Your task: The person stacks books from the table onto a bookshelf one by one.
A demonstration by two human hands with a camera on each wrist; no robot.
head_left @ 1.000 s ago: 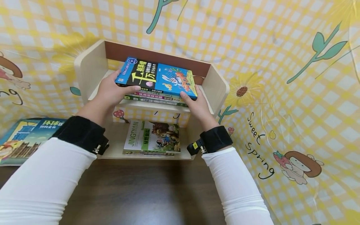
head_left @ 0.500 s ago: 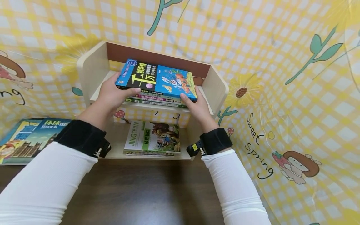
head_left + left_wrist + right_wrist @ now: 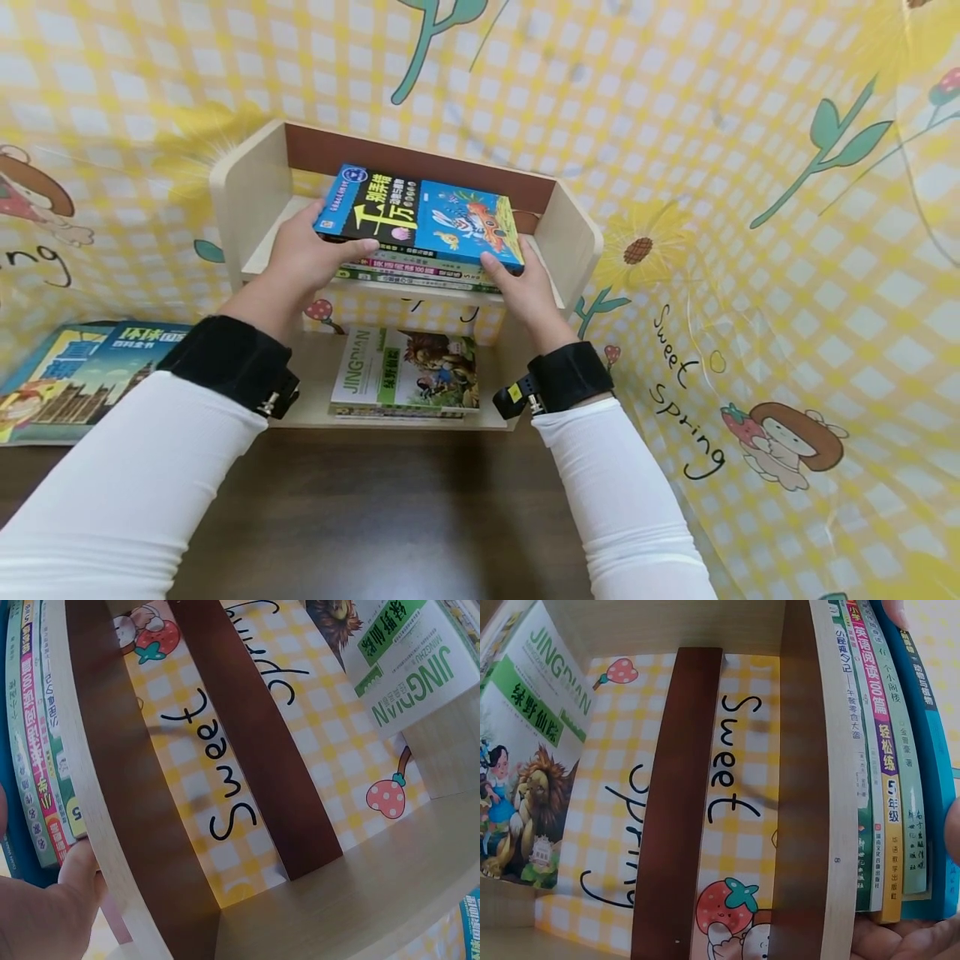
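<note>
— Two hands on one book: the left hand (image 3: 303, 254) grips the near left corner of the blue book (image 3: 420, 217), thumb over the cover, and the right hand (image 3: 525, 287) holds its near right corner, thumb on the edge and fingers curled beneath.

— Where does that book sit relative to the shelf unit (image 3: 232, 208)?

— On the upper board of the shelf unit, on top of a short stack of books (image 3: 416, 273) lying flat. Its front edge juts slightly past the stack toward the person. From the head view I can't quite tell whether it rests fully on the stack or is lifted a touch at the front.

— And lower down?

— On the shelf unit's bottom board lies a green-and-white book (image 3: 405, 371) with a lion on the cover. Left of the shelf unit, on the dark table (image 3: 375, 508), there is a flat atlas-style book (image 3: 75, 379). The right wrist view shows the stack's spines (image 3: 881, 765) edge-on against the upper board, with fingertips (image 3: 889, 937) under them.

— So which step is this?

— I'd judge it the squaring-up: the blue book is being seated on the pile. The next move likely calls for a gentle push toward the shelf unit's brown back panel (image 3: 420, 162) until the edges line up, then loosening both grips without dragging the cover
</note>
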